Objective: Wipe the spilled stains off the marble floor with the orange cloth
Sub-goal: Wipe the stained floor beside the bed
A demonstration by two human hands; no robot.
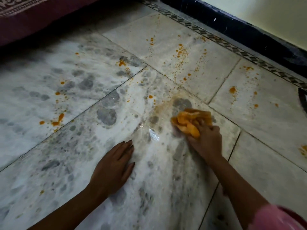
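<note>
My right hand (206, 141) grips a bunched orange cloth (191, 121) and presses it on the marble floor (93, 133) right of centre. A wet orange smear (163, 107) lies on the tile just left of and beyond the cloth. Orange stains dot the floor: a streak (58, 119) at the left, a spatter of fine drops (181, 55) further back, and blobs (232, 90) on the right-hand tile. My left hand (114, 166) rests flat on the floor, fingers straight, to the left of the cloth.
A dark red patterned fabric (29, 15) hangs over the floor at the top left. A patterned tile border (232, 47) and a dark skirting (249, 29) run along the wall at the top right. More orange stain (303, 151) shows at the right edge.
</note>
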